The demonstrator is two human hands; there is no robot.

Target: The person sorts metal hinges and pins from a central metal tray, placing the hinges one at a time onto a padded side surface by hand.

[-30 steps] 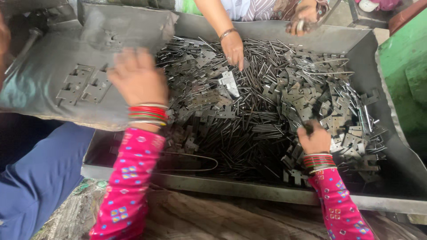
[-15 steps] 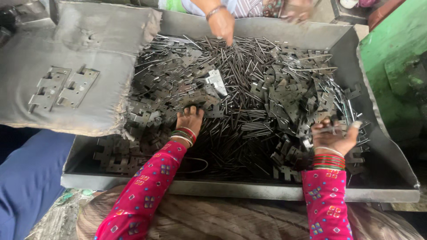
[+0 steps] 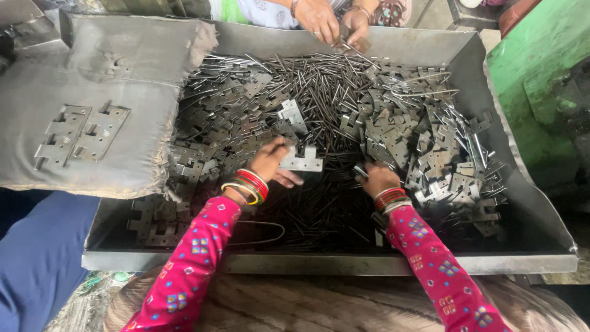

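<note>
A large grey metal tray (image 3: 393, 263) holds a heap of metal hinge plates (image 3: 442, 154) and thin steel pins (image 3: 319, 86). My left hand (image 3: 271, 161) grips one hinge plate (image 3: 301, 160) over the middle of the tray. Close to its right, my right hand (image 3: 376, 178) rests on the dark pins with its fingers curled down among them; what it holds is hidden. Both wrists wear bangles above pink patterned sleeves.
A grey cloth pad (image 3: 98, 98) lies over the tray's left side with two assembled hinges (image 3: 80, 135) on it. Another person's hands (image 3: 332, 21) work at the tray's far edge. A green machine (image 3: 547, 74) stands at the right. Blue cloth (image 3: 37, 258) lies lower left.
My left hand moved right and lifted a hinge plate. My right hand came in from the right-hand pile to the middle of the tray. The camera view shifted closer.
</note>
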